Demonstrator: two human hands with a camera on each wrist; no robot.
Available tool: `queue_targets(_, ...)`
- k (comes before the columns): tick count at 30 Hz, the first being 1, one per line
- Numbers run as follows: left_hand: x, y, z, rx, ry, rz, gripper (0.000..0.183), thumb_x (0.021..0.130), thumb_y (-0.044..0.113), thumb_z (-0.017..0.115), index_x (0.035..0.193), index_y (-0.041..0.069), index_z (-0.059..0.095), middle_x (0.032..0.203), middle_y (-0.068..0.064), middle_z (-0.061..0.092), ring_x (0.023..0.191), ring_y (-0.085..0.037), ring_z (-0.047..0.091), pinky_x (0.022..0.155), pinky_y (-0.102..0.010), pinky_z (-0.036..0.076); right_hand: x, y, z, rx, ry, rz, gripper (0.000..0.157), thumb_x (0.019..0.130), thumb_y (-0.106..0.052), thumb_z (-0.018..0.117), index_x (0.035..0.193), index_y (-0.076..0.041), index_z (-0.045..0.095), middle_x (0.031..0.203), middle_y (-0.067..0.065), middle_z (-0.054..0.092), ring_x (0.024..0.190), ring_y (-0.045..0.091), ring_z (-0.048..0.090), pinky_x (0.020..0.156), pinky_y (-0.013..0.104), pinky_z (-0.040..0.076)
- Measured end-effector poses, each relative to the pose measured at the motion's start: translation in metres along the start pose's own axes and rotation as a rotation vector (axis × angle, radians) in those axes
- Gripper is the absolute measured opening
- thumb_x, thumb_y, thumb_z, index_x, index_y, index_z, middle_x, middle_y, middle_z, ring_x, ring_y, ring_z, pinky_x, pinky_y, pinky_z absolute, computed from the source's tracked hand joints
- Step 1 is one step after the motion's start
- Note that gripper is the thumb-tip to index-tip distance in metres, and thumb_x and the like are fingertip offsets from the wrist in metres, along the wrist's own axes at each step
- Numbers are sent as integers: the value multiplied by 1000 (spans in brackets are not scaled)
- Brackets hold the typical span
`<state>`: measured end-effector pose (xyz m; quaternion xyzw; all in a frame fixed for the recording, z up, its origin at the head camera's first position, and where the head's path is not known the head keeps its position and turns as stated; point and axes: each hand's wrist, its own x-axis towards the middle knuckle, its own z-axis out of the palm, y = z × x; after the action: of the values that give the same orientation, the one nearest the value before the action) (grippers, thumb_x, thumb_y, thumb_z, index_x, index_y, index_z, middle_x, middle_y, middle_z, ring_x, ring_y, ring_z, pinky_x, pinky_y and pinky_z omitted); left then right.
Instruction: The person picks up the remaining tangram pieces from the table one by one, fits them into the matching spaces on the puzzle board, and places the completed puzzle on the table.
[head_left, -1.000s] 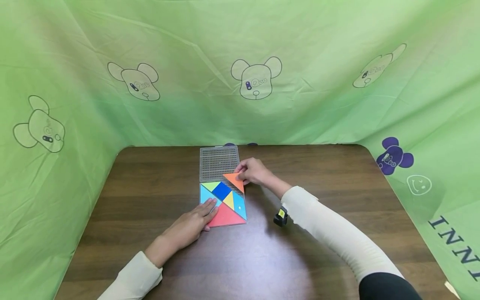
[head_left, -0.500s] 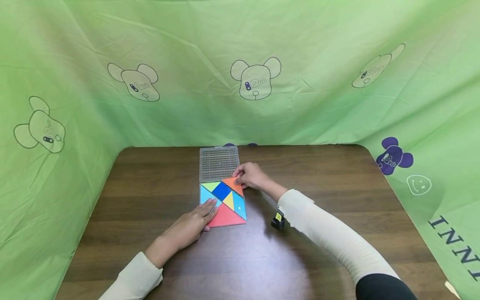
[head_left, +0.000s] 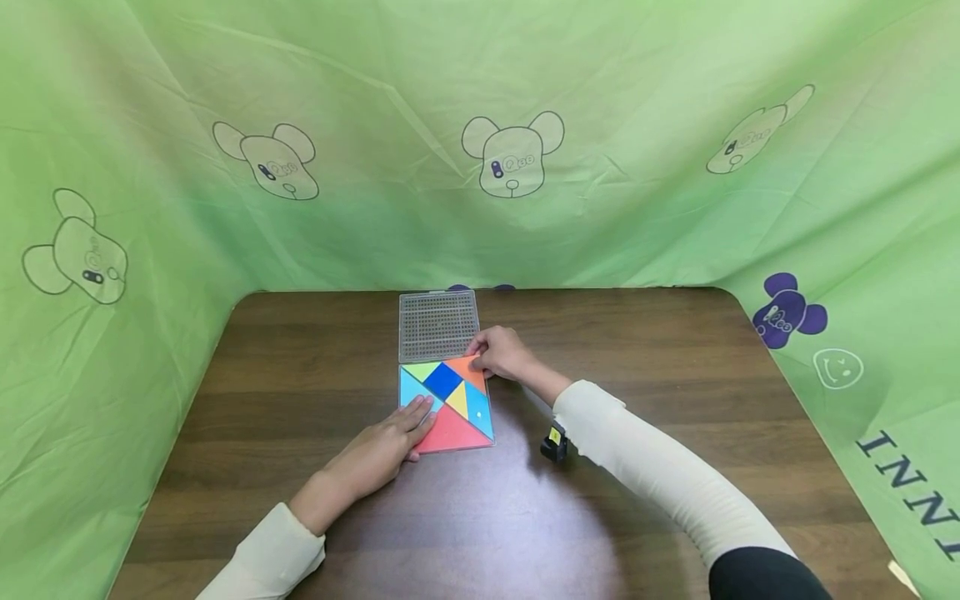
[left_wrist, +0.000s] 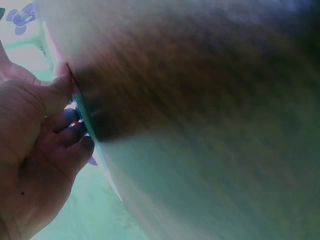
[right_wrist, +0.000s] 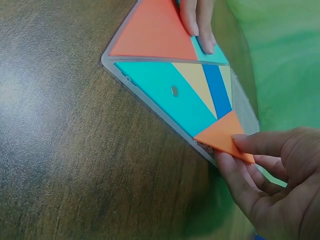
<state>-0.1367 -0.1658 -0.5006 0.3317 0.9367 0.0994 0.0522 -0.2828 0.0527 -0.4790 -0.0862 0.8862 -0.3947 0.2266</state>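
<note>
A tangram of flat coloured pieces fills the near half of an opened clear plastic case [head_left: 492,443]. My right hand [head_left: 506,353] pinches the orange triangle [right_wrist: 220,132] between thumb and fingers at the case's far right corner. In the right wrist view that triangle is tilted, its outer edge raised off the case. My left hand [head_left: 378,450] rests with extended fingers on the light blue triangle [head_left: 412,390] and the red triangle [head_left: 453,432], its thumb by the case's near edge. Around the dark blue piece [head_left: 443,381] lie a yellow triangle [head_left: 458,402], a blue piece [head_left: 478,410] and a lime piece [head_left: 420,372].
The case's other half, a dotted grey lid [head_left: 438,327], lies flat behind the pieces. Everything is on a brown wooden table [head_left: 600,358]. A green printed cloth [head_left: 375,217] rises at the back and sides. A small black device [head_left: 554,443] hangs at the right wrist.
My right hand has brought the orange triangle down and toward the near side, into the corner beside the other pieces. My left hand has stayed in place.
</note>
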Motion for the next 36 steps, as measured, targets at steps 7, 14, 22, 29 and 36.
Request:
queue_targets(7,-1,0,1,12,5,-6,58,86,23,58,137,12,34,148,-5,24,137,-22,22,104,-38,35,-2,0,0,-80,27,-41,15,71,-8,72,85,-9,68,79,4,64,66,17,62,55,25,54)
queue_targets(14,0,0,1,21,0,-10,58,86,23,58,137,13,34,148,-5,24,137,-22,22,103,-38,36,-5,-3,4,-215,127,-123,14,68,-10,75,82,-11,70,76,1,66,70,11,56,62,20,48)
queue_targets(22,0,1,0,13,-3,-22,59,86,23,58,138,13,33,148,-5,23,137,-23,22,103,-39,36,-4,-2,11,-279,212,-151,13,66,-9,77,76,-12,69,71,2,64,67,11,54,57,20,45)
queue_targets(29,0,1,1,9,0,-13,59,86,24,58,138,13,33,149,-5,23,137,-23,21,103,-39,35,-8,-1,12,-279,247,-142,10,67,-12,77,73,-12,68,64,-2,62,62,9,54,52,19,44)
queue_targets(36,0,0,0,2,-15,-26,59,86,25,58,138,14,31,149,-4,22,138,-22,20,104,-39,35,-10,1,16,-274,314,-161,7,69,-13,76,73,-13,70,67,-3,65,61,8,56,53,19,47)
